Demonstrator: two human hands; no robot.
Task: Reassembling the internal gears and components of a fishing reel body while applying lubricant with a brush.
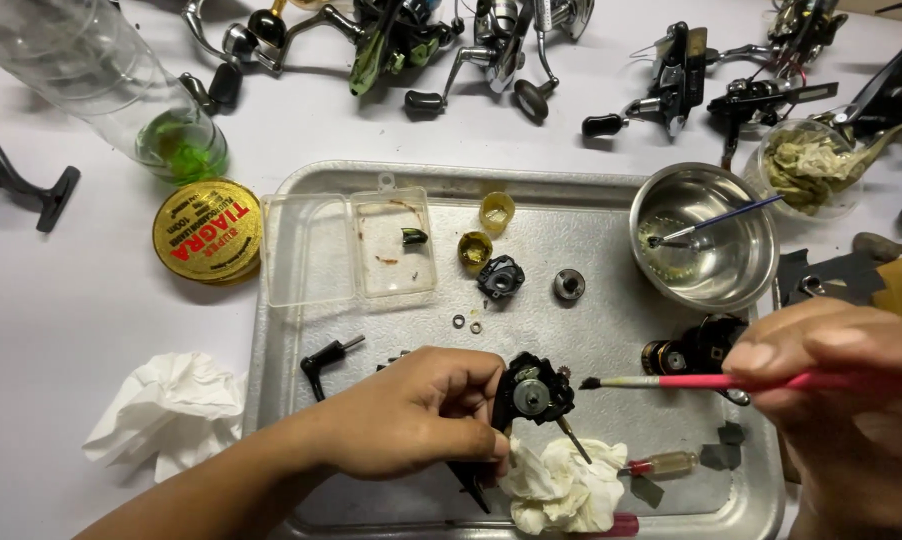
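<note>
My left hand [411,412] pinches a small black reel body [533,390] with a grey gear showing on its face, held just above the metal tray [591,250]. My right hand [851,400] holds a thin brush with a red handle [711,381], lying level, its dark tip a little to the right of the reel body. A crumpled white tissue [563,485] lies under the reel body, and a small screwdriver [661,465] rests beside it.
On the tray lie an open clear plastic box [346,250], a steel bowl [706,235] with a blue brush in it, small black and yellow parts, washers and a black handle [326,362]. Around it: several fishing reels, a yellow line spool [208,230], a clear bottle, more tissue [161,410].
</note>
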